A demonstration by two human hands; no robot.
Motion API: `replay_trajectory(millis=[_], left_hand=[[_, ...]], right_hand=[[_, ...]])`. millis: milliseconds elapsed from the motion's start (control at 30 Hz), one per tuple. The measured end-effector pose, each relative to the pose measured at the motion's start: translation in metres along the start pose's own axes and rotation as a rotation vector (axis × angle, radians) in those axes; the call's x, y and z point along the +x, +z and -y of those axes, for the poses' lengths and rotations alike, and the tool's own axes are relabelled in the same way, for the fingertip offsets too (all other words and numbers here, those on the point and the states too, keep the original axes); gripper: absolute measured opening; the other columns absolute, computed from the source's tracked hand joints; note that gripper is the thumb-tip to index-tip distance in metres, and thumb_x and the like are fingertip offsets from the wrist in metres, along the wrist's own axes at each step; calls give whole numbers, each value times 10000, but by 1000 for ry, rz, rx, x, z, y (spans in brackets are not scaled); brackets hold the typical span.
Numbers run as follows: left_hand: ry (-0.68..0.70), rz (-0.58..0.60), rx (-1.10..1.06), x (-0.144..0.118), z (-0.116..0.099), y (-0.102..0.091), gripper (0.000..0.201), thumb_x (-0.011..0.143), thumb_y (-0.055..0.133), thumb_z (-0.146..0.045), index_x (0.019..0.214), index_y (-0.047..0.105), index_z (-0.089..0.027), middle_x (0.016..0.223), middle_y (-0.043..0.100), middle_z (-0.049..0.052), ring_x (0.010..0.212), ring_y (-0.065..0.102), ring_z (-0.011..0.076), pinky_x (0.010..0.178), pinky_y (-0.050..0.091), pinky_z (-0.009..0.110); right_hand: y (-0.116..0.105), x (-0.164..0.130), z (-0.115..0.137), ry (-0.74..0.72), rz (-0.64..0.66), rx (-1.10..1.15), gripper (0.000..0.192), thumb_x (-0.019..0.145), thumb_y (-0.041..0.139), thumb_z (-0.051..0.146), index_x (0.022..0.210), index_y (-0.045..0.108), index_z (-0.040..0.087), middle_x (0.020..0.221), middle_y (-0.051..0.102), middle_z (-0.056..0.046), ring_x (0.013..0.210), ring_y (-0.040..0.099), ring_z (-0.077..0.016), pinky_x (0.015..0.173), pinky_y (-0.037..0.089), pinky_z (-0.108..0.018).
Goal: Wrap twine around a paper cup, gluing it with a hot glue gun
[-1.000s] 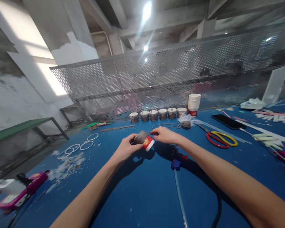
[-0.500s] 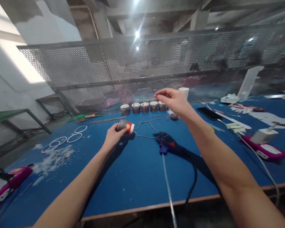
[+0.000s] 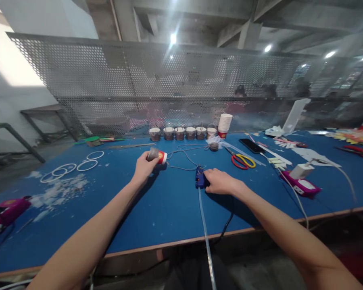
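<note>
Head view: blue table (image 3: 175, 213) before perforated screen (image 3: 160, 76)

My right grip (image 3: 219, 181) hides much of the glue gun (image 3: 199, 177)'s handle, and my left grip (image 3: 144, 165) covers part of the cup (image 3: 162, 157). The clear stick (image 3: 205, 231) runs off the bottom edge; the left edge cuts a power strip (image 3: 13, 210). Figures behind the mesh (image 3: 169, 78) blur.
</note>
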State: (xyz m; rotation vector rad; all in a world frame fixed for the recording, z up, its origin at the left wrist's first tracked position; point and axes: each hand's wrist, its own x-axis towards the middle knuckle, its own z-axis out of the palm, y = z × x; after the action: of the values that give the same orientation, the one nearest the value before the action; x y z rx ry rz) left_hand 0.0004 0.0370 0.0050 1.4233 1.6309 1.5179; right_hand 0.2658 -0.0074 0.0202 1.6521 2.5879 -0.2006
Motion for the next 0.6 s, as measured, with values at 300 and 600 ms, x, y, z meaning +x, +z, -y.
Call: replay_trajectory(millis=[300, 600], left_hand=[[-1, 48, 37, -10, -1, 6, 213, 598, 631, -245, 799, 631, -175, 655, 578, -16, 546, 495, 125, 520, 382, 252], [8, 77, 32, -20, -10, 15, 226, 619, 635, -258, 828, 632, -172, 653, 571, -21, 545, 490, 119, 516, 379, 245]], right_hand=[[6, -13, -29, 190, -188, 234, 177, 719, 586, 161, 880, 617, 97, 968, 663, -224, 927, 631, -337, 763, 454, -382], [-1, -2, -60, 113, -531, 983, 287, 743, 447, 342, 938, 583, 181, 847, 680, -77, 781, 671, -220, 590, 522, -296]])
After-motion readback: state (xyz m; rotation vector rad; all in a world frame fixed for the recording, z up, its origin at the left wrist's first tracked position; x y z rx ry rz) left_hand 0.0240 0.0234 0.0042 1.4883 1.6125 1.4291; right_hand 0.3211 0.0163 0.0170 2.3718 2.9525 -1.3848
